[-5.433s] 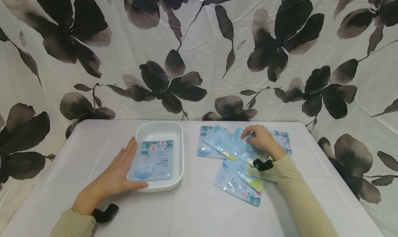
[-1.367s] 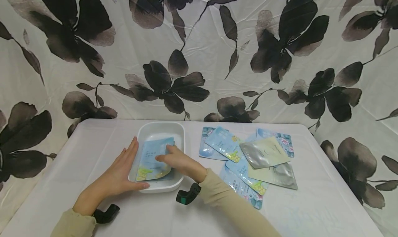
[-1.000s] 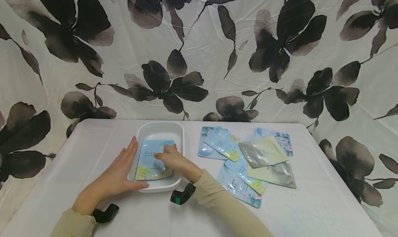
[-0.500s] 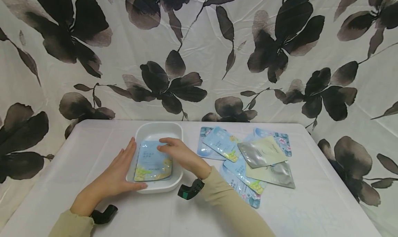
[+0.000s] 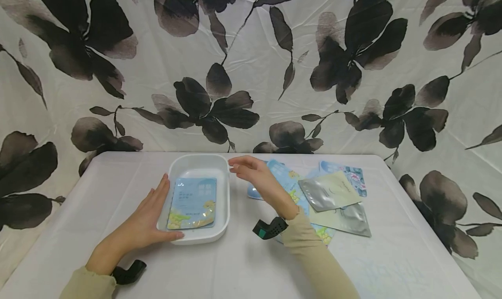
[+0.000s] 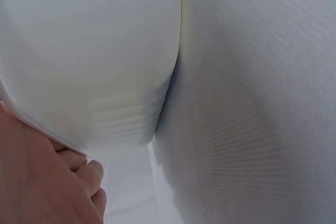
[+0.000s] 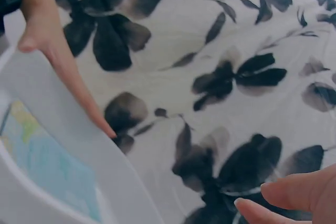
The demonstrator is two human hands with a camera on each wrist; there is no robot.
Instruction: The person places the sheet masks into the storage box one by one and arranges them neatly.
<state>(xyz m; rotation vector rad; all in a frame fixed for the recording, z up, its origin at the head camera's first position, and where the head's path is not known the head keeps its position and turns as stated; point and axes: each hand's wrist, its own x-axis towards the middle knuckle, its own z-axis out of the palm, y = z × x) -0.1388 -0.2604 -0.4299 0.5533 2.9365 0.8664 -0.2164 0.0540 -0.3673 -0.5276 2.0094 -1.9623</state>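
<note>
A white plastic tray (image 5: pixel 226 198) stands left of the table's middle. In it lies a light-blue sheet mask packet (image 5: pixel 192 203) with yellow-green print, covering most of another blue packet. My left hand (image 5: pixel 140 224) rests along the tray's left side, fingers straight and thumb at the front rim; the left wrist view shows this hand (image 6: pixel 47 177) against the tray wall (image 6: pixel 105 35). My right hand (image 5: pixel 263 183) hovers between tray and packet pile, fingers loosely bent, holding nothing. In the right wrist view, its fingertips (image 7: pixel 286 190) are apart from the tray (image 7: pixel 68 108).
On the right lies an overlapping pile: blue packets with yellow-green print (image 5: pixel 283 174), a floral blue packet (image 5: pixel 354 177), and two silver-and-cream packets (image 5: pixel 331 192). My right hand and forearm cover part of it. A floral cloth (image 5: pixel 274 72) hangs behind the white-covered table (image 5: pixel 219 273).
My right hand has taken a light-blue packet from the pile, laid it in the tray over the floral one, let go and moved right. The left hand has stayed at the tray.
</note>
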